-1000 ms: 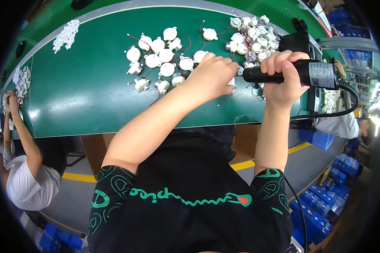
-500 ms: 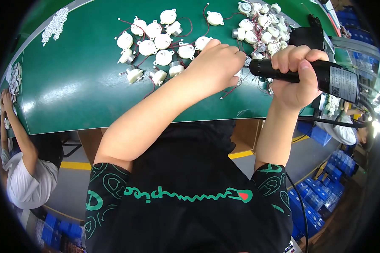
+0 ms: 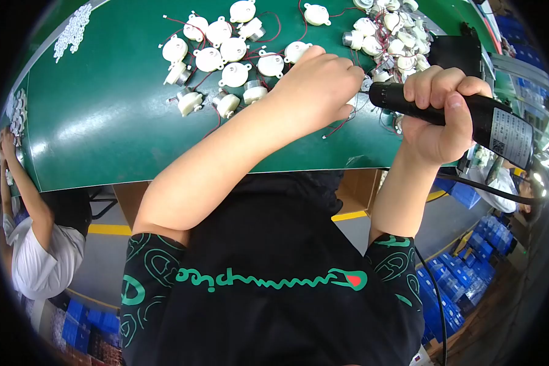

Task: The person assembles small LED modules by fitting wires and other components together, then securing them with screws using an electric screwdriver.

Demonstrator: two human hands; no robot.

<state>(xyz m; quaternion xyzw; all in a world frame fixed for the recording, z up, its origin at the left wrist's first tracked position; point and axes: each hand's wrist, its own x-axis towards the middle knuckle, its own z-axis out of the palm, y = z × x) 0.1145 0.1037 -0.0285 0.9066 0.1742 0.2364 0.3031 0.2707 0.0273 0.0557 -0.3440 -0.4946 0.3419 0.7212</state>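
My right hand [image 3: 440, 116] is wrapped round a black electric screwdriver [image 3: 485, 119], held nearly level with its nose toward my left hand. My left hand [image 3: 323, 85] is closed, knuckles up, at the screwdriver's tip. A small white motor [image 3: 352, 101] is in its fingers, mostly hidden; only a pale edge shows, and a thin red-and-black lead [image 3: 335, 130] runs out below. The contact between tip and motor is hidden. Left of this hand, several round white motors [image 3: 233, 50] with red and black wires lie spread on the green bench mat [image 3: 116, 91].
A dense heap of similar white motors [image 3: 402, 46] lies at the far right, beyond the screwdriver. Small white parts [image 3: 73, 33] lie at the far left. The screwdriver's black cable [image 3: 488, 188] passes on the right. Another person's arm [image 3: 25, 174] reaches the bench at left.
The screwdriver and my right hand have shifted slightly right and down. My left hand has moved slightly right and up with its hold unchanged. The view has shifted a little.
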